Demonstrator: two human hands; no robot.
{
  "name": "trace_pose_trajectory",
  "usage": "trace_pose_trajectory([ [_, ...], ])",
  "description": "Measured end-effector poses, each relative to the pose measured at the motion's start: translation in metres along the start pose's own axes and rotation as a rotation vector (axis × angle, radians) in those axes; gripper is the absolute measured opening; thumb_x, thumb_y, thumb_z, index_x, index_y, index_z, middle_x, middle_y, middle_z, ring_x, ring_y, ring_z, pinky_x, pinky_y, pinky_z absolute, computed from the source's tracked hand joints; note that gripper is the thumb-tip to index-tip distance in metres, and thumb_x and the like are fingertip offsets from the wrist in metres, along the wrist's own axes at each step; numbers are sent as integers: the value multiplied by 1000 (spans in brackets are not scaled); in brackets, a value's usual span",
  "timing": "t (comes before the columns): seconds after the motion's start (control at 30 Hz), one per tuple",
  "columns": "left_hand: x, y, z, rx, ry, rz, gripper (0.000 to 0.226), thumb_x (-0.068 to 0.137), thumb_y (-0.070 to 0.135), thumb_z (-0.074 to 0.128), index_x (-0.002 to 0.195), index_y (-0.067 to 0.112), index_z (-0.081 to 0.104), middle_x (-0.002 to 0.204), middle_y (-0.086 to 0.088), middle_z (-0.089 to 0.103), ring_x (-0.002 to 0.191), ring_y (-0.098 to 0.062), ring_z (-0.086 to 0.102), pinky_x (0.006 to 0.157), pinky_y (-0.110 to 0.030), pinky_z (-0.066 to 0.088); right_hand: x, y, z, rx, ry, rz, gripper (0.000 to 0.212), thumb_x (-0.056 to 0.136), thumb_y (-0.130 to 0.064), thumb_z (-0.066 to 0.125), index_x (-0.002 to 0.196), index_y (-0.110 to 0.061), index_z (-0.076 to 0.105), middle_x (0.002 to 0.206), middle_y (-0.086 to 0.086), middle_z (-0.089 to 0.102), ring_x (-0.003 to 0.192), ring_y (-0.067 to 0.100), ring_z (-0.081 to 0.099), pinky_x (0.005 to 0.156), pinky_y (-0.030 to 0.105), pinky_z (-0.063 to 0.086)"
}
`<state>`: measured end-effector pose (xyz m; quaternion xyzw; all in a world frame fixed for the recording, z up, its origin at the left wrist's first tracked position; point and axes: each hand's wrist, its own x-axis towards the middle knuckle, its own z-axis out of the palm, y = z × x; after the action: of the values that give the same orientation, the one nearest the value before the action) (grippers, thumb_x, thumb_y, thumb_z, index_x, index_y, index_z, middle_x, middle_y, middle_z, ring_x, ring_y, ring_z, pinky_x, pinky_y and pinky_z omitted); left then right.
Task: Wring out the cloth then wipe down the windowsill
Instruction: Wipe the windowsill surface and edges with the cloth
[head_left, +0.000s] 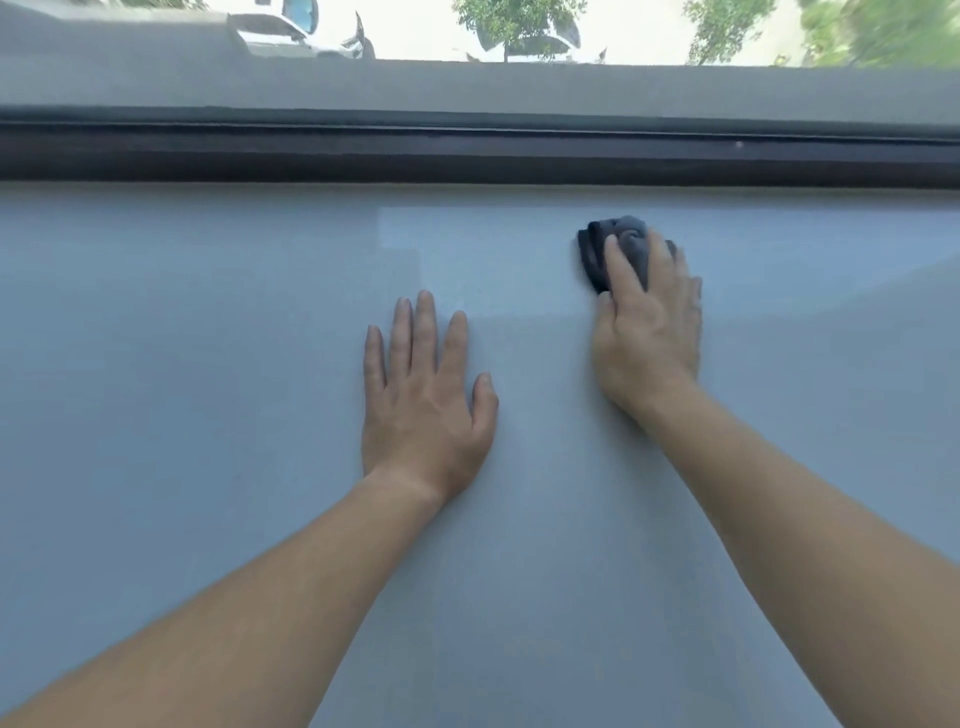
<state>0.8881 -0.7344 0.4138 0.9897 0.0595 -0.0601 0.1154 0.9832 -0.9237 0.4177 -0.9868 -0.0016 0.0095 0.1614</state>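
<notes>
- The windowsill (208, 364) is a broad, pale grey-blue surface that fills most of the view and runs up to a dark window frame (467, 150) at the far edge.
- The cloth (597, 257), dark grey and bunched into a wad, lies on the sill near the frame, right of centre.
- The right hand (647, 332) holds the cloth down against the sill. Its fingers curve over the top of the wad and its thumb lies against the near left edge.
- The left hand (423, 395) lies released, palm down on the bare sill with fingers straight and slightly spread. It is well apart from the cloth and nearer the person.
- Both forearms are bare.
- Beyond the glass, white parked cars (291, 34) and green trees (514, 21) show, blurred.
</notes>
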Motion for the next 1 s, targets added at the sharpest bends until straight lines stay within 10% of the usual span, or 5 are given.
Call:
trace_pose_trajectory([
  [0.17,1,0,2,4,18,1,67,95,47,23,155,18,21,166,-11,5,153,-25,-4,122,-51,2,-4,1,3,-49,-182,-478,51,98,-32,34,149,-31,41,162,3,25,150,31,18,122,54,8],
  [0.33,0,0,3,14,26,6,67,96,47,25,156,17,20,166,-12,5,153,-26,-4,122,-51,3,52,-4,6,-11,32,35,54,97,-24,42,150,-28,38,162,7,22,148,34,18,120,54,12],
  [0.6,0,0,6,16,46,11,66,95,46,29,153,16,28,165,-12,13,153,-26,3,122,-52,6,40,-36,19,-49,-86,-399,51,98,-25,43,149,-28,41,160,8,29,147,34,23,121,53,12],
  [0.9,0,1,3,23,30,2,67,95,48,21,155,18,21,166,-10,7,153,-25,-4,122,-50,1,76,91,-30,-8,90,158,51,97,-26,40,148,-30,42,160,5,27,144,30,26,121,52,12],
  [1.0,0,1,2,24,23,10,67,95,48,19,156,19,19,166,-9,4,153,-23,-7,122,-49,-2,54,64,-20,28,61,8,52,96,-26,41,149,-29,42,160,6,27,145,31,24,120,53,15],
])
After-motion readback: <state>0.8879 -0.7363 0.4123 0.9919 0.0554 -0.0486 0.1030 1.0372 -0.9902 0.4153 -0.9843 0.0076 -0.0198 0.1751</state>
